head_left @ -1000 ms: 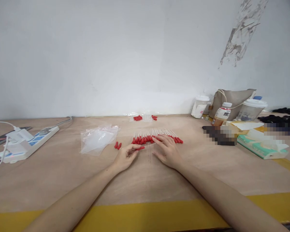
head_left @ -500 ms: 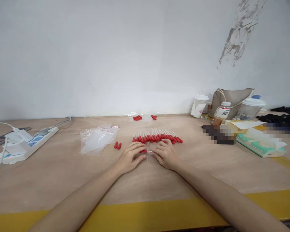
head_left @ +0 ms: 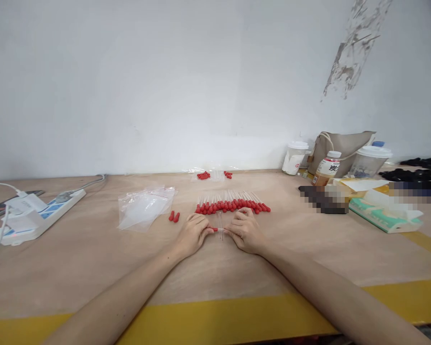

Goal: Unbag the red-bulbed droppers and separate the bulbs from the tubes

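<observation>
Drawn slightly nearer since the earlier frame; clamped on red bulb [head_left: 215,230] with left hand [head_left: 192,235], on clear tube [head_left: 221,230] with right hand [head_left: 247,233]; keep aligned.

Exposure is bright and even. The wall [head_left: 129,86] is rendered pale grey-white, brightest low at mid-frame; the top right corner is darkened. The wooden tabletop [head_left: 309,254] is lit softly, with only faint shadows cast by the forearms [head_left: 129,292]. The yellow tape [head_left: 219,318] is dulled mid-span by a broad soft shadow. Small glints are thrown by the zip bags [head_left: 143,211]. Forearms are stretched toward the bottom corners by wide-angle distortion. Clear tubes [head_left: 220,220] are washed out against the wood, outlines barely resolved. The dark flat object [head_left: 335,210] is partly pixelated. The bottle label [head_left: 328,167] is kept legible.
</observation>
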{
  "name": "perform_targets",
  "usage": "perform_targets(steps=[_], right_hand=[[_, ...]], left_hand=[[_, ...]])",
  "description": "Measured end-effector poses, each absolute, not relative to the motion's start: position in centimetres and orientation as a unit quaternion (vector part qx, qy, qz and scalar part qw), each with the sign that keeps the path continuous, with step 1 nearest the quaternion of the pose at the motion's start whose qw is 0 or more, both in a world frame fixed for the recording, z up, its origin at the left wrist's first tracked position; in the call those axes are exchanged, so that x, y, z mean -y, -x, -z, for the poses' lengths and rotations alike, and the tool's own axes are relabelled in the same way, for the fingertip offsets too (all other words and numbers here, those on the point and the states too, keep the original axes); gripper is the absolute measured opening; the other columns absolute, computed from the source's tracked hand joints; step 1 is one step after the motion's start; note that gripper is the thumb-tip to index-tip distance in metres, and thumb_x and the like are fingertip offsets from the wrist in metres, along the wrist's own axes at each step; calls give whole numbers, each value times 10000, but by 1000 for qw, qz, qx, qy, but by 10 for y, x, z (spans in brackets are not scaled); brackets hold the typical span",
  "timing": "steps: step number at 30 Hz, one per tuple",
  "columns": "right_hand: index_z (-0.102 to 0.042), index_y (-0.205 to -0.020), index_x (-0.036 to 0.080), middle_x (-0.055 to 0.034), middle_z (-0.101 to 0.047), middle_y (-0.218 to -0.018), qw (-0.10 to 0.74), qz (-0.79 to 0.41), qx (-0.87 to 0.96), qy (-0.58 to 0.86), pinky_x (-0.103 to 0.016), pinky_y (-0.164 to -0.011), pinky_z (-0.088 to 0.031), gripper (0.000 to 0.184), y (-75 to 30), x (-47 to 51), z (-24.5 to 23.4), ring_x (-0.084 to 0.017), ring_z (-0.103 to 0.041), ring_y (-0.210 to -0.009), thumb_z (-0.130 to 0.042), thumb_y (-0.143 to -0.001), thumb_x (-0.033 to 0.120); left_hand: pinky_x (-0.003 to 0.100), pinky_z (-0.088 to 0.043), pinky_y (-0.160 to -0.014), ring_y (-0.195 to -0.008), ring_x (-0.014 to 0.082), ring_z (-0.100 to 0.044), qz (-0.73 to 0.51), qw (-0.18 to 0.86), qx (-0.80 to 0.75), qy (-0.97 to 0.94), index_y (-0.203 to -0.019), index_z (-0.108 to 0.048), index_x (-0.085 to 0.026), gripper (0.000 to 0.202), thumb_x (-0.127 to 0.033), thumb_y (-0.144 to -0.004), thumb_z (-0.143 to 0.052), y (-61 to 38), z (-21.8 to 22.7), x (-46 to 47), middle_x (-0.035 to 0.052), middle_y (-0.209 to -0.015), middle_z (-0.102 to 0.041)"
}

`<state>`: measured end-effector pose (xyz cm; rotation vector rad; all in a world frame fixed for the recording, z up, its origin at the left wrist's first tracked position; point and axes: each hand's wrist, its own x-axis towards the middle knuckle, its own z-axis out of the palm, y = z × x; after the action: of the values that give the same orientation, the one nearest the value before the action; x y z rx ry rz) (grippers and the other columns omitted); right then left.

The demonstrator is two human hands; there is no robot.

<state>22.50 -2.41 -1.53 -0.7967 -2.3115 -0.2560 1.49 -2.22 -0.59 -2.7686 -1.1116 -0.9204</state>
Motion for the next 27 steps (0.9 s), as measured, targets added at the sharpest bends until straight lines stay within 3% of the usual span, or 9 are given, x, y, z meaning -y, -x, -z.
perform_targets(steps=[20,27], right_hand=[[-622,-675,180,-2,-512,-521,369,102,881,278,-350,-806,-274,253,-233,22,19,-131,-400,-656,-443,-837,256],[-655,-855,228,2,-588,-583,418,79,812,400,-313,-727,-264,197,-258,9,25,-121,-442,-617,-467,-834,284]], left_hand=[[327,-337,-821,-714,139,-500,279,10,354,893,-694,-481,-180,224,-220,-870,-349,-3,5,25,3,-699,-547],[274,-401,-741,-763,145,-535,339,-14,421,841,-800,-568,-193,209,-281,-863,-389,23,4,26,17,-788,-589]])
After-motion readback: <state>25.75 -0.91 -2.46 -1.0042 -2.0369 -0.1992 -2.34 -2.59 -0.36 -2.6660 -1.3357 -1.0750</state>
